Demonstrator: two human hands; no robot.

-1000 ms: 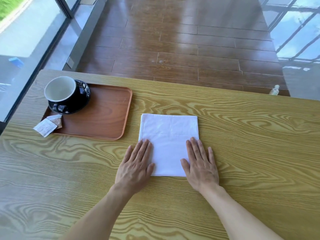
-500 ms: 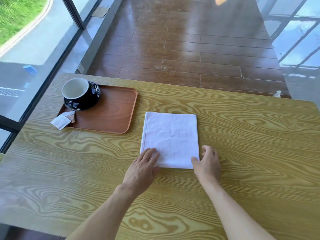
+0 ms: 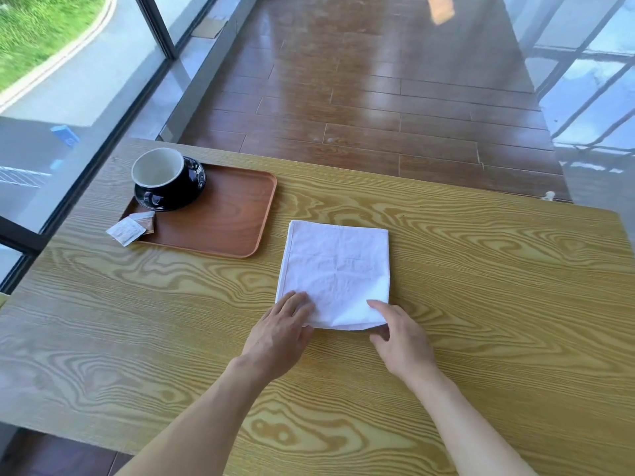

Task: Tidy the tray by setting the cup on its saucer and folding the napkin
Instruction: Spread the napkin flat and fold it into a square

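Wood-grain table (image 3: 481, 304) bears the napkin (image 3: 336, 273) beside the tray (image 3: 223, 221); left hand (image 3: 281, 333) and right hand (image 3: 402, 338) pinch its near corners, so uneven lifting could skew the fold

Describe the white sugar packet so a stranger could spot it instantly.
Start at the brown wooden tray on the table's far left. At its near-left corner, below the black cup on its saucer, lies the white sugar packet, overhanging the rim. The brown packet beside it lies fully inside.
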